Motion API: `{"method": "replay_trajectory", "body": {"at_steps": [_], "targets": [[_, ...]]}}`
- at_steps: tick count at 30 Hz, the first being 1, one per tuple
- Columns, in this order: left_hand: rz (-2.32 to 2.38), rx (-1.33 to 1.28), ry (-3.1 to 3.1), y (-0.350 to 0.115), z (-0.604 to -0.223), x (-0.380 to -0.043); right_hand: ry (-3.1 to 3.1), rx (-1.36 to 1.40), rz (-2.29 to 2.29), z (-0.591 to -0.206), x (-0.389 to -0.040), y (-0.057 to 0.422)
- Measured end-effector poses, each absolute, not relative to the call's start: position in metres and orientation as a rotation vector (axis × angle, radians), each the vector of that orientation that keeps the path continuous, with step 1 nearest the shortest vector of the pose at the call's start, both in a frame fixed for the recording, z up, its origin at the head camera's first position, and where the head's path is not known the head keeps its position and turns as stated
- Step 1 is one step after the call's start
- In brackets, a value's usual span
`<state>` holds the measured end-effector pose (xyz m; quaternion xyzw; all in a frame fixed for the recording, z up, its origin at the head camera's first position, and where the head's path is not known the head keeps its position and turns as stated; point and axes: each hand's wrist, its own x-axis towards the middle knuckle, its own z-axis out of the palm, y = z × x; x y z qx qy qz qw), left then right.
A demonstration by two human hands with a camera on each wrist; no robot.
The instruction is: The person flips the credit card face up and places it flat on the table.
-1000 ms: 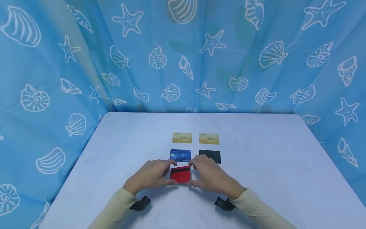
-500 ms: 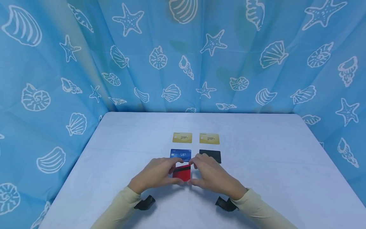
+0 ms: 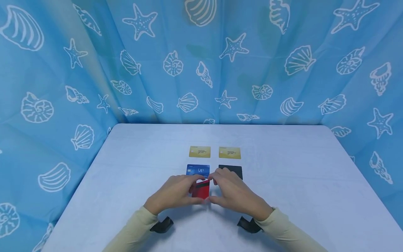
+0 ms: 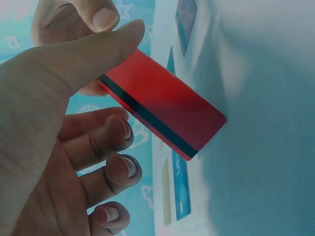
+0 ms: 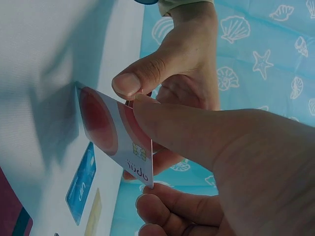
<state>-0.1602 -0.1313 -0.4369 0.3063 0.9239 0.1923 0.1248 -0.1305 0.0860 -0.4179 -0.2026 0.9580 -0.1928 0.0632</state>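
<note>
Left hand (image 3: 176,191), left of the glossy red rectangular card with a black stripe (image 3: 200,190): fingers bent about it; firm hold cannot be confirmed. Beyond the red card: a blue rectangular VIP card (image 3: 197,169), then a gold rectangular card (image 3: 199,152). Red card: tilted, between both hands. Right hand (image 3: 231,190), right of it: thumb and index finger pinch its edge. Beyond and right: a black rectangular card (image 3: 235,170), partly covered; farther, a second gold card (image 3: 230,153).

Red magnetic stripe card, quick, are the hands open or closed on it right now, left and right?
Left hand: closed, thumb and fingers curled around the red magnetic-stripe card.
Right hand: closed, holding the same card's right end.
</note>
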Motion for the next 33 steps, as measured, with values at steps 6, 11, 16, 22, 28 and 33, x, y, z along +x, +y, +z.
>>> {"method": "replay_trajectory", "body": {"at_steps": [6, 11, 16, 22, 28, 33], "targets": [[0.584, 0.926, 2.692, -0.1314, -0.4368, -0.1592, 2.901, -0.606, -0.583, -0.4163, -0.1296, 0.0857], [0.597, 0.945, 2.681, -0.1300, -0.4368, -0.1585, 2.917, -0.624, -0.581, -0.4146, -0.1284, 0.0854], [0.612, 0.947, 2.680, -0.1295, -0.4365, -0.1574, 2.918, -0.635, -0.592, -0.4123, -0.1267, 0.0848], [0.619, 0.961, 2.687, -0.1297, -0.4363, -0.1566, 2.921, -0.630, -0.587, -0.4105, -0.1259, 0.0839], [0.631, 0.962, 2.689, -0.1305, -0.4337, -0.1564, 2.909, -0.629, -0.597, -0.4090, -0.1268, 0.0863], [0.652, 0.952, 2.701, -0.1326, -0.4325, -0.1573, 2.892, -0.635, -0.614, -0.4085, -0.1300, 0.0905]]}}
